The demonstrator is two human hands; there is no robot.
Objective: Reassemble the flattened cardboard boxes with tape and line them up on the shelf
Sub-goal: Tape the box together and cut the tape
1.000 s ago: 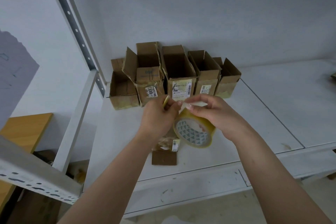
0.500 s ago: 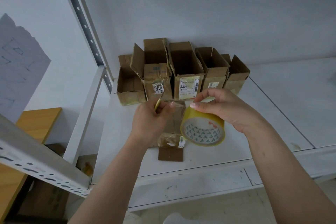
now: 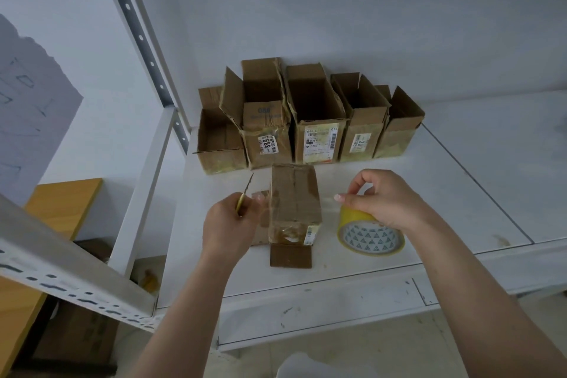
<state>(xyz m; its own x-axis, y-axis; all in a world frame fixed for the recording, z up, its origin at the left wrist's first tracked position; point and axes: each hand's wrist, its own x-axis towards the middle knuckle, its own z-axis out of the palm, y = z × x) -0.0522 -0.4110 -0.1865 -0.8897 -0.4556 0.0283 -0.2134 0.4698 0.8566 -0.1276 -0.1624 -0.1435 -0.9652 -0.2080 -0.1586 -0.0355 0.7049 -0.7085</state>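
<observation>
Hands (image 3: 228, 224) (image 3: 383, 202) stretch tape (image 3: 369, 232) across box (image 3: 294, 202).

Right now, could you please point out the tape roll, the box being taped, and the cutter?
tape roll (image 3: 371, 239), head view, patterned inner core.
box being taped (image 3: 294, 193), head view, top face.
cutter (image 3: 245, 193), head view, yellow blade shaft.

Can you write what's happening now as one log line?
left hand: holds yellow-handled cutter, tape end | right hand: grips yellow tape roll | clear tape strip: over brown cardboard box
</observation>
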